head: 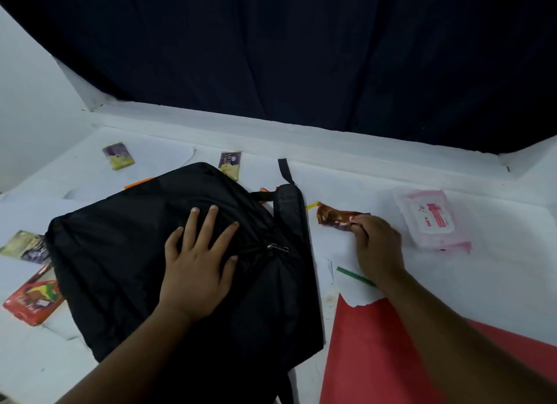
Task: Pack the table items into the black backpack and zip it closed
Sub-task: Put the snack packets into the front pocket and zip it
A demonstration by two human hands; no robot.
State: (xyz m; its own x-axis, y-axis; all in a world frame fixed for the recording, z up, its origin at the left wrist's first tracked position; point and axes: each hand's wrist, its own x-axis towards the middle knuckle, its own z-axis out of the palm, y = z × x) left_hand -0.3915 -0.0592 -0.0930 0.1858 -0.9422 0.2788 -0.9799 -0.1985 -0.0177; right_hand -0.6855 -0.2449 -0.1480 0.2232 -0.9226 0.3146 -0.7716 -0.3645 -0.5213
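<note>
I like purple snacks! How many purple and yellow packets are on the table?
3: one far left, one behind the black backpack, one at its left edge. More may hide underneath.

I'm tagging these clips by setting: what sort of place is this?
Probably a staged recording table, not a lived-in room: white paper covering on the tabletop, a dark curtain as backdrop, snack packets like the purple-yellow one scattered around the black backpack.

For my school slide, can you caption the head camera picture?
Left hand presses the black backpack flat while right hand pinches a brown snack wrapper.

2 bare forearms, hands without rings or sleeves.
</note>
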